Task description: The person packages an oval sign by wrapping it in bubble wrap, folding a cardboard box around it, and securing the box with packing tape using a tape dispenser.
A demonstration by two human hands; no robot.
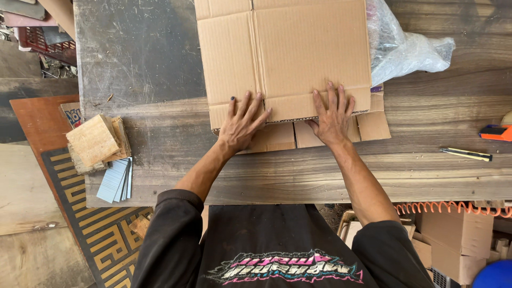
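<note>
A flattened brown cardboard box (285,53) lies on the wooden workbench (426,170). My left hand (242,122) presses flat on its near left flap, fingers spread. My right hand (333,114) presses flat on the near right flap, fingers spread too. Lower flaps (325,133) stick out beneath the box toward me. Neither hand grips anything.
A clear plastic bag (408,50) sits behind the box at the right. A yellow-black utility knife (465,154) and an orange tape dispenser (496,132) lie at the right. Wood blocks (96,141) and a stack of cards (117,180) rest at the left. An orange coiled hose (453,207) hangs below.
</note>
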